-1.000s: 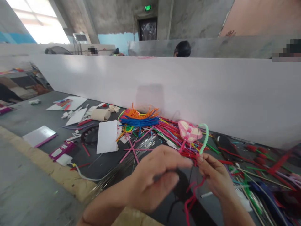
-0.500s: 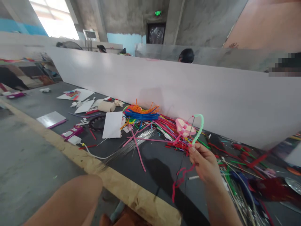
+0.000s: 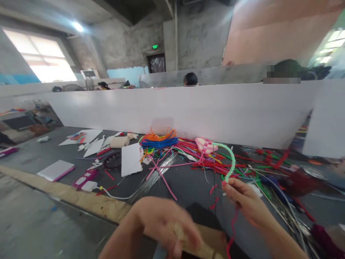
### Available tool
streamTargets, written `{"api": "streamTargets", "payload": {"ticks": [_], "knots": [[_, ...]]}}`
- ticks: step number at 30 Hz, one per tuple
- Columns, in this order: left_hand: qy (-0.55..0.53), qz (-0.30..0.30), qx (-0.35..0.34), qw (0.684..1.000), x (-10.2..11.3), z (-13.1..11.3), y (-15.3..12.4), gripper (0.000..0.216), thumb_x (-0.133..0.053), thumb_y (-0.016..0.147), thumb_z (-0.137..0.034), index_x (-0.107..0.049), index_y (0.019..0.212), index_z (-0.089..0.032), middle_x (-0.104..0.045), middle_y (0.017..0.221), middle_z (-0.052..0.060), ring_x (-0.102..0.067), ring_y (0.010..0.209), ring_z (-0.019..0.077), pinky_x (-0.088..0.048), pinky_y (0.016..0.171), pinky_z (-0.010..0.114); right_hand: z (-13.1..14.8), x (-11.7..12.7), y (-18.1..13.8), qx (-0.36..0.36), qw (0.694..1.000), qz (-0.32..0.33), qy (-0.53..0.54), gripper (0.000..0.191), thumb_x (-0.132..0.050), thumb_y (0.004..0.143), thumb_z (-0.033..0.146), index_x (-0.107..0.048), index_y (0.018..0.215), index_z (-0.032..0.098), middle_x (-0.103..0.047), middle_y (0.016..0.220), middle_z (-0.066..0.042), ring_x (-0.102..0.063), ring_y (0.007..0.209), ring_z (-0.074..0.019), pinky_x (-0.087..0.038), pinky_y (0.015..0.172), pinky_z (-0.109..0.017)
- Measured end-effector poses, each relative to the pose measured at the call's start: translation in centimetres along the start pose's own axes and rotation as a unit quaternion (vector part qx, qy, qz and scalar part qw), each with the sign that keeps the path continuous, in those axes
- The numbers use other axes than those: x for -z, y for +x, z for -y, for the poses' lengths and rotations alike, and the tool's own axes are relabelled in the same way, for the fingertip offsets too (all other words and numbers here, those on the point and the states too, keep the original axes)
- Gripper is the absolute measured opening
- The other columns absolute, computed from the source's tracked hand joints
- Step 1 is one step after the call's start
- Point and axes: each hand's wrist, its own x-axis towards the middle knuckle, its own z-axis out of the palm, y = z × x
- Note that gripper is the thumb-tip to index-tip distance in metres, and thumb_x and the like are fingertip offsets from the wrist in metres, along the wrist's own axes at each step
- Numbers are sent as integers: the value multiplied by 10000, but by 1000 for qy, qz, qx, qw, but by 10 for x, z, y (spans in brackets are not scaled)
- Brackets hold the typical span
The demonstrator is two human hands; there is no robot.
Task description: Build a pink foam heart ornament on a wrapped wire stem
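Note:
My right hand [image 3: 246, 203] is closed in a pinch on a light green pipe cleaner [image 3: 229, 158] that arches up and left from my fingers, with a red pipe cleaner [image 3: 233, 230] hanging below. My left hand [image 3: 164, 223] is low in front, blurred, its fingers curled round a tan stick-like object [image 3: 194, 246] that I cannot name. Behind lies a pile of coloured pipe cleaners [image 3: 172, 144] on the dark table [image 3: 188, 183], with a pink piece [image 3: 205, 145] among them.
A white board [image 3: 188, 111] walls off the table's far side; people's heads show above it. White cards [image 3: 131, 159], a cardboard roll [image 3: 118, 141], a bundle of thin wires [image 3: 153, 176] and a purple-and-white tool [image 3: 86, 178] with a cable lie left. More stems clutter the right.
My left hand left the pipe cleaner, dropped out of sight, and has come back up at the bottom centre gripping a tan object. My right hand stayed shut on the green pipe cleaner.

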Motion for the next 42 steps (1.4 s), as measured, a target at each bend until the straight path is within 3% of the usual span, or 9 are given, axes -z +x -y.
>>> {"api": "streamTargets", "payload": {"ticks": [3, 5, 12, 15, 22, 27, 30, 36, 42], "knots": [[-129, 62, 6, 990, 3, -20, 38, 582, -678, 728, -466, -556, 1244, -225, -553, 1278, 104, -506, 1178, 284, -410, 970, 390, -3, 1, -11, 0, 998, -7, 64, 281, -772, 669, 405, -611, 743, 187, -464, 612, 42, -298, 469, -40, -208, 420, -192], [-259, 51, 3, 965, -10, -24, 63, 600, -677, 739, -453, -520, 1273, -228, -549, 1284, 125, -485, 1211, 267, -383, 989, 418, -6, -1, -11, 6, 995, -4, 103, 272, -772, 670, 400, -609, 730, 191, -457, 600, 46, -288, 458, -37, -198, 415, -193], [-559, -46, 23, 828, -44, -9, 115, 264, -687, 767, -282, -605, 979, -149, -662, 840, 42, -661, 754, 136, -532, 734, 294, -30, 1, 21, -1, 989, 3, 151, 286, -784, 651, 391, -604, 743, 189, -494, 594, 53, -274, 437, -30, -169, 401, -190], [-582, -92, 50, 806, -47, -9, 122, 205, -690, 756, -254, -570, 895, -163, -660, 779, 11, -662, 684, 133, -560, 623, 280, -44, 6, 29, -28, 990, 6, 136, 308, -780, 653, 409, -605, 766, 181, -498, 567, 63, -273, 426, -27, -151, 401, -191], [-498, -195, 118, 836, -54, -3, 132, 283, -713, 713, -297, -497, 848, -174, -616, 591, -21, -562, 462, 94, -422, 365, 148, -65, 7, 30, -68, 991, 23, 116, 320, -710, 731, 443, -591, 836, 165, -526, 564, 55, -349, 439, -44, -209, 436, -193], [-428, -242, 141, 859, -53, 1, 132, 396, -684, 742, -323, -493, 1051, -166, -618, 629, -23, -575, 511, 94, -451, 468, 185, -65, 3, 31, -92, 989, -28, 112, 360, -689, 731, 488, -607, 859, 162, -495, 573, 59, -332, 444, -44, -225, 431, -192], [-398, -247, 142, 872, -54, 2, 132, 402, -675, 755, -348, -503, 1058, -147, -618, 658, -11, -574, 543, 92, -461, 540, 214, -62, 5, 31, -99, 988, -65, 104, 390, -699, 716, 495, -621, 921, 172, -494, 583, 62, -330, 454, -44, -236, 435, -189], [-373, -190, 134, 898, -61, 7, 129, 344, -666, 765, -347, -516, 1021, -173, -605, 741, 8, -566, 622, 102, -454, 632, 253, -56, 7, 31, -115, 986, -88, 77, 357, -695, 704, 520, -612, 744, 175, -436, 509, 71, -293, 436, -50, -209, 425, -210], [-259, -17, 69, 963, -37, -1, 118, 639, -622, 726, -99, -426, 1318, -239, -504, 1217, 107, -496, 1105, 211, -417, 925, 363, -60, 10, 31, -136, 975, -58, 168, 365, -694, 721, 501, -548, 689, 169, -410, 521, 72, -249, 451, -46, -179, 436, -206]]}}
